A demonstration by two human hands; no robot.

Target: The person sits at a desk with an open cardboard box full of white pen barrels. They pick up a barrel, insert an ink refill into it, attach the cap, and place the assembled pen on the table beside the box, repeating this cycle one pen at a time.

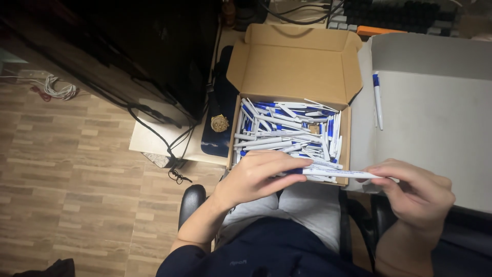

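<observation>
Both hands, left hand (256,177) and right hand (415,192), grip one pen (335,173) closed at its ends, low in frame; one pen (377,100) lies on the table (435,128), the box (294,66) remains full.

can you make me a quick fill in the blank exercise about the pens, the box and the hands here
1. The left hand and right hand hold one white pen with a ____ end between them.
2. The open cardboard box is full of loose ____.
3. A single pen lies apart on the ____ surface right of the box.
4. A gold wristwatch lies to the ____ of the box.

Missing words: blue; pens; grey; left
</observation>
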